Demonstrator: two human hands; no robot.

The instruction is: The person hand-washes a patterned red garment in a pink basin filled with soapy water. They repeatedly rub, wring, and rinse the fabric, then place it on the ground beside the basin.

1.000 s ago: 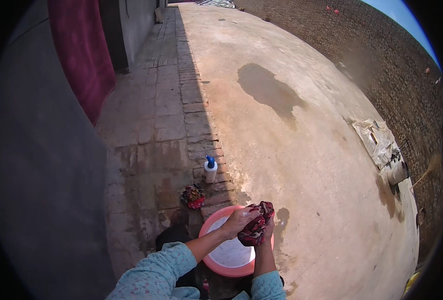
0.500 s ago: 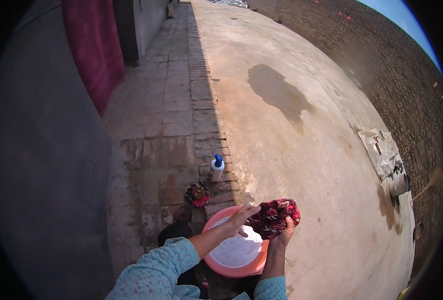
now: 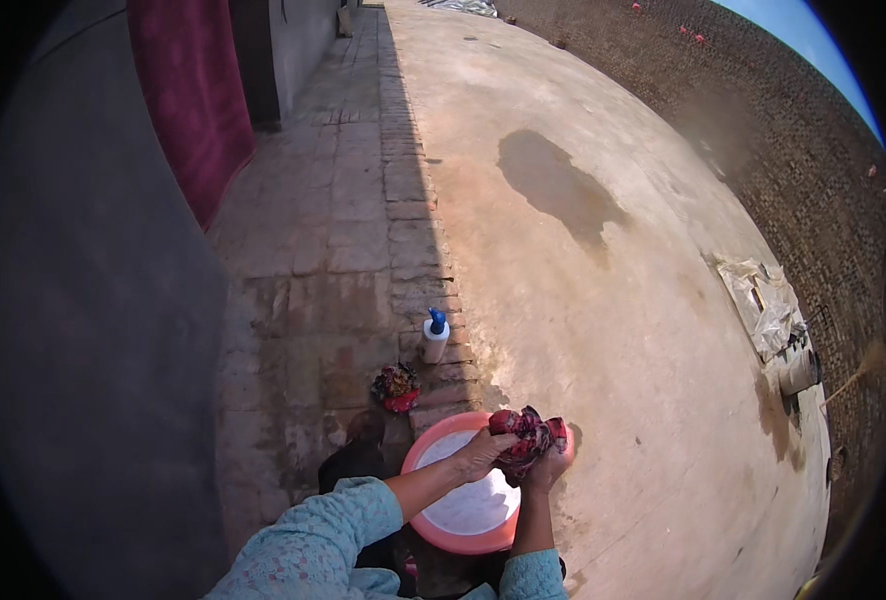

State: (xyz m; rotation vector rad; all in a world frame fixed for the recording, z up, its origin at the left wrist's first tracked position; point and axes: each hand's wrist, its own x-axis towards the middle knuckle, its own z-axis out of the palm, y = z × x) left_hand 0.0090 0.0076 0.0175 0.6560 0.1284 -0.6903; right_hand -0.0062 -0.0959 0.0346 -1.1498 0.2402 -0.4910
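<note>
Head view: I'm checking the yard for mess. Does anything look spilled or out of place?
A dark wet patch stains the concrete well beyond the pink basin. A crumpled cloth bundle lies on the bricks near the white bottle. Otherwise nothing stands out.

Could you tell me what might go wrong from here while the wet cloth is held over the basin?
Both hands, left hand and right hand, grip the bunched red patterned cloth above the far rim of the pink basin, so drips could fall on the concrete rather than into the water. The white bottle with a blue cap stands close by on the brick edge and might be knocked over. A second bundled cloth lies on the paving, where it may pick up dirt.
</note>
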